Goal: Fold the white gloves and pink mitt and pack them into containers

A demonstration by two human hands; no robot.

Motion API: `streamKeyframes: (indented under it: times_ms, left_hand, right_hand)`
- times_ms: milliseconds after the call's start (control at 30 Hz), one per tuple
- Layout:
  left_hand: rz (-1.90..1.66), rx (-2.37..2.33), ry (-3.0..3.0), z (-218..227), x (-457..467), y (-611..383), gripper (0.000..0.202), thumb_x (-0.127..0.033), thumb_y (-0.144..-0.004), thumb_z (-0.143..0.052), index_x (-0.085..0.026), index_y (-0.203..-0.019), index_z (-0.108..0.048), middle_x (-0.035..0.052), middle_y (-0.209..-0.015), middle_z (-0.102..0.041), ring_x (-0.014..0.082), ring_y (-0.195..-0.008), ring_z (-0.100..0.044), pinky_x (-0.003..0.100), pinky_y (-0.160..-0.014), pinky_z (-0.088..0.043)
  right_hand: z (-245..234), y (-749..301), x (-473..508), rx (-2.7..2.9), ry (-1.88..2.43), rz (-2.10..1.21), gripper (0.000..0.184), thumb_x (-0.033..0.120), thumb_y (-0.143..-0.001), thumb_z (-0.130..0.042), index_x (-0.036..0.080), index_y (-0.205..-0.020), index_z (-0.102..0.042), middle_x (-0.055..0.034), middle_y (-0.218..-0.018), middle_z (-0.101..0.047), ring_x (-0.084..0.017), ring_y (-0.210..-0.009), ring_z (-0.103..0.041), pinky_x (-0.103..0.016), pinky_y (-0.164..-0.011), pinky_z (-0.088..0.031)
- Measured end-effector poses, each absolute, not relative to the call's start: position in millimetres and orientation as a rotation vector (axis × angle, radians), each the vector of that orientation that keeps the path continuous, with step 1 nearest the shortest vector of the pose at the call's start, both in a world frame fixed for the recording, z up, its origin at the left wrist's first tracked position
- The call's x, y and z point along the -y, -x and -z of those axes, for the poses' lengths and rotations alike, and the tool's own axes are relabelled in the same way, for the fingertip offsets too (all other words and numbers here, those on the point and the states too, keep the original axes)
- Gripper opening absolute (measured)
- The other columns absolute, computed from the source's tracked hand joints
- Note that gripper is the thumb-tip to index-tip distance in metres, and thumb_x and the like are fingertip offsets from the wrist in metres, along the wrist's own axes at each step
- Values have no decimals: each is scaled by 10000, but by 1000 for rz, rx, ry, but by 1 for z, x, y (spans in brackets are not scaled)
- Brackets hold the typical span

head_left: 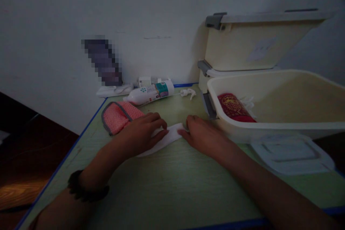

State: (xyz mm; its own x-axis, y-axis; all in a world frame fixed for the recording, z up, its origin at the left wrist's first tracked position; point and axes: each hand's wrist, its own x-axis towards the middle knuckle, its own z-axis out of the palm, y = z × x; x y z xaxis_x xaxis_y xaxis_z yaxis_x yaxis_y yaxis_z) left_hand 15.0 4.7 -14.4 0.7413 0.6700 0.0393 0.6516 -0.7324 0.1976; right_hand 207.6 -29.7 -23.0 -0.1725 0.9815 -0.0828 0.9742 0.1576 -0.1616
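Note:
A white strip of cloth or paper [172, 134] lies flat on the green table [161, 179]. My left hand [142, 133] rests on its left part with the fingers stretched flat over it. My right hand [201, 133] presses on its right end, fingers together and lying flat. A pink knitted pad with a grey edge [118, 115] lies just beyond my left hand. A dark band sits on my left wrist [86, 188].
A white bottle [149, 93] lies on its side near the wall. A cream open bin [277, 104] holding a red item [234, 107] stands at right, stacked lidded bins [256, 43] behind it, a pale lid [292, 152] in front. The table's blue left edge [67, 154] drops to a dark floor.

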Motion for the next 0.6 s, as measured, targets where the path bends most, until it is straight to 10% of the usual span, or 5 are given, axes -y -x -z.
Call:
streamKeyframes:
  times_ms: [433,600]
  left_hand:
    - [-250,-1126,-2320,18,-5,-18,241,-404,-831,-452,-175,-893,-496,19,-800,-612,169,-707,-576,264,-618,-409]
    - [-51,-1051,-2115,-2,-3,-5,530,-448,-656,-661,-181,-1082,-494,25,-910,-661,203,-758,-610,245,-599,-424]
  right_hand:
    - [29,-199,23,1941,1415,-636,73,215,-832,-446,185,-898,-435,-29,-802,-592,-136,-656,-558,-260,-569,-400]
    - [35,-189,17,1459,1092,-985,235,228,-776,-541,200,-982,-433,-4,-854,-569,-107,-693,-552,-234,-602,-433]
